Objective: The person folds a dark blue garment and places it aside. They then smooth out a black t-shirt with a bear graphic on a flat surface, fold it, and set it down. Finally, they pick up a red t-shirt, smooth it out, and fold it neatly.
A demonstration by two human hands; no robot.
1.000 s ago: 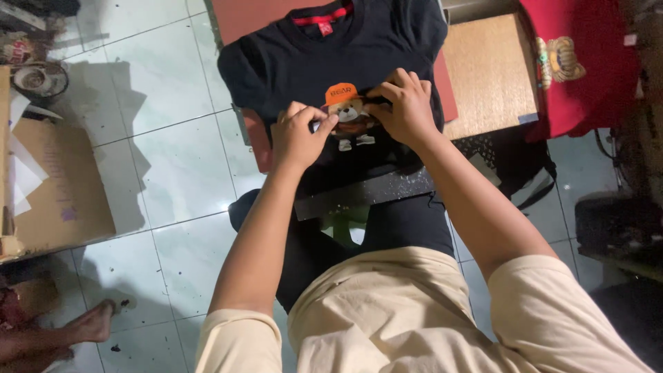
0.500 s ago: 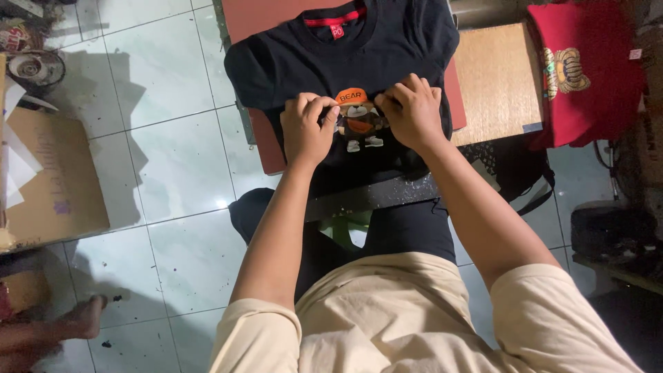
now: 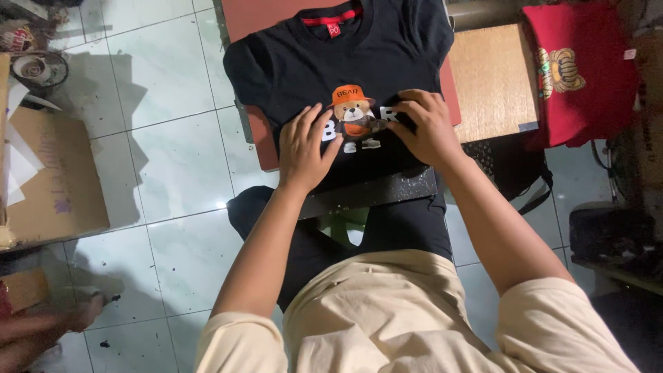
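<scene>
- A black cotton T-shirt with a red neck band [image 3: 345, 62] lies spread flat, front up, on a red rectangular board [image 3: 259, 138] that sits over a dark metal platen edge [image 3: 373, 193], in front of the seated person.
- On the shirt's chest sits a cartoon bear transfer with an orange cap and white letters [image 3: 353, 117]; it looks placed and roughly centred under the collar.
- The left hand [image 3: 307, 148] lies flat with fingers spread, pressing the fabric just left of the bear, fingertips touching the print's edge.
- The right hand [image 3: 425, 128] rests on the shirt to the right of the bear, fingers curled and pinching at the design's right edge; whether a film is lifted there I cannot tell.
- Judged from this, laying out the shirt and positioning the design are done; smoothing or fixing the print seems in hand.
- Just right of the board stands a bare wooden panel [image 3: 494, 83], and past it hangs a red T-shirt with a gold emblem [image 3: 580, 69].
- On the pale tiled floor [image 3: 173, 159] at the left lies flattened brown cardboard [image 3: 52, 179].
</scene>
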